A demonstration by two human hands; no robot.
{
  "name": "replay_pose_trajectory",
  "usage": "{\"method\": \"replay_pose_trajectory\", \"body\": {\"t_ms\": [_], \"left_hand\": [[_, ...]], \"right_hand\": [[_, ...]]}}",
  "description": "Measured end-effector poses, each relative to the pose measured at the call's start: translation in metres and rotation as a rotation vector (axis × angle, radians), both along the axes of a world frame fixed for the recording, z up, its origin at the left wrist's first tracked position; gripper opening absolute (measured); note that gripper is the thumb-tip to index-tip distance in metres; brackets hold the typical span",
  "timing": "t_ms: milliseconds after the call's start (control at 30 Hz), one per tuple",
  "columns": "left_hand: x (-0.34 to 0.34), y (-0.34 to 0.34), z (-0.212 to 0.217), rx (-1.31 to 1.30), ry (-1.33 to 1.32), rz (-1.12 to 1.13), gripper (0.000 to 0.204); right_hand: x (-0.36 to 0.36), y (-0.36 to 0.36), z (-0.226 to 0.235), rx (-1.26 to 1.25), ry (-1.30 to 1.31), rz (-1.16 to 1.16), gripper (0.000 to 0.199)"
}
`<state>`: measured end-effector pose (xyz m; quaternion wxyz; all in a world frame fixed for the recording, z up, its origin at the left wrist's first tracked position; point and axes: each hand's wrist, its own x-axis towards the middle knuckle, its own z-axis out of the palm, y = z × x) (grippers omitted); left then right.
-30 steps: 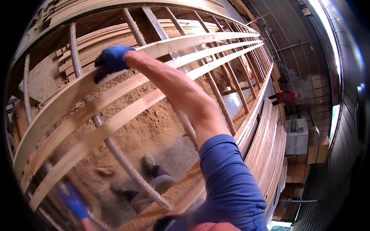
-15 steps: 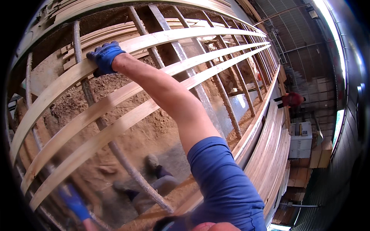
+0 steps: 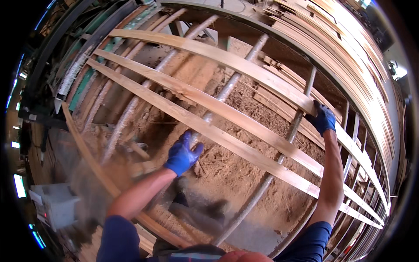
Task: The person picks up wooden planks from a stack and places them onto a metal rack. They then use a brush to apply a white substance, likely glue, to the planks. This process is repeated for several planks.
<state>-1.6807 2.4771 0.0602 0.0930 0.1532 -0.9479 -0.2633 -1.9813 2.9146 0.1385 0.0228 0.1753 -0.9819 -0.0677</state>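
Three long pale wooden boards lie side by side across a row of metal bars: a far board [image 3: 209,51], a middle board [image 3: 196,94] and a near board [image 3: 235,145]. My right hand [image 3: 324,118], in a blue glove with dark fingertips, is closed over the far board, its fingers curled on the wood. Just on the near side of the near board is my left hand [image 3: 180,155], also in a blue glove. Its thumb and fingers are apart with nothing held, above a metal bar; whether it touches that bar I cannot tell.
Sawdust and wood scraps [image 3: 227,170] cover the ground beneath the bars [image 3: 248,203]. Stacked boards [image 3: 331,56] lie beyond the frame's dark far rail [image 3: 279,37]. Green and rusty machine parts [image 3: 83,91] stand at the left end, with a grey box [image 3: 56,205] below them.
The view has swung toward the left end of the boards. My left hand has come up from low at the left to beside the near board; my right hand stays on the far board.
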Motion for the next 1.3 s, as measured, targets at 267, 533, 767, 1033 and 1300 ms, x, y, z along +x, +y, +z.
{"method": "replay_pose_trajectory", "body": {"t_ms": [267, 533, 767, 1033, 1300], "left_hand": [[0.008, -0.001, 0.009, 0.170, -0.043, -0.014, 0.059], [0.005, 0.001, 0.003, 0.193, -0.112, 0.033, 0.049], [0.053, -0.034, 0.009, 0.234, -0.142, 0.053, 0.070], [0.313, -0.178, 0.140, 0.174, 0.342, -0.139, 0.047], [0.660, -0.242, 0.030, 0.192, 0.084, 0.742, 0.026]], "right_hand": [[0.026, -0.001, 0.011, -0.128, -0.066, 0.014, 0.072], [0.005, 0.044, 0.006, 0.023, 0.062, -0.181, 0.065], [0.253, -0.234, 0.042, -0.110, -0.123, 0.406, 0.106], [0.267, -0.233, 0.019, 0.299, -0.026, -0.209, 0.113], [0.382, -0.489, 0.030, -0.526, -0.278, 0.491, 0.056]]}}
